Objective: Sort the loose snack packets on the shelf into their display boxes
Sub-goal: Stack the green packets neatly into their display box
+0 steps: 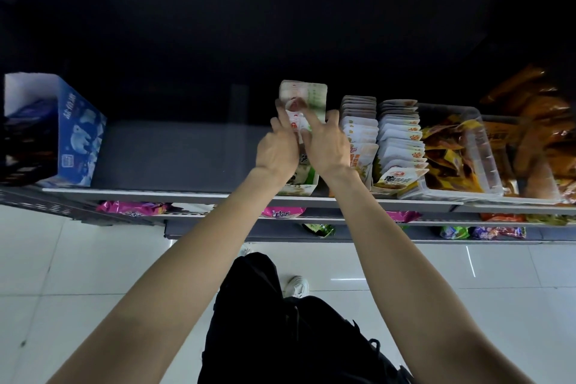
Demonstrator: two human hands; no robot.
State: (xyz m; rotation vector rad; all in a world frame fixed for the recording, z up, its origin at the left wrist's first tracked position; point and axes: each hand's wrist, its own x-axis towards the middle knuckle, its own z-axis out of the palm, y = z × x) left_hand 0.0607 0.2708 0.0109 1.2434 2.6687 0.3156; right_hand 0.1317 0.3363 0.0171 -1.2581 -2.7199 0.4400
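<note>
Black trousers (290, 337) and a white shoe (296, 286) are seen nearest the head camera, over a pale tiled floor (62, 274). Two bare forearms are stretched up and forward from the bottom edge to the top shelf (174, 153) of a grey store rack.

Both hands are closed round a row of green-and-white snack packets (304, 97) standing upright in a narrow green-and-white display box (300, 188) at the front edge of the shelf. The left hand (277, 150) is curled against the left side of the row, its fingertips touching a packet face with a red mark. The right hand (328, 145) is set against the right side, its index finger laid across the packet fronts and its thumb raised. The row is pinched between the two hands, the rear packets showing above the fingers.

Just to the right, two rows of white packets (399, 137) are seen packed upright, side by side. Beside them a clear plastic bin (486, 159) is filled with yellow and brown packets, and orange bags (539, 121) are piled at the far right. A blue carton (79, 134) printed with polar bears is seen well apart at the left end of the shelf. Pink packets (131, 208) are visible on the lower shelves.
</note>
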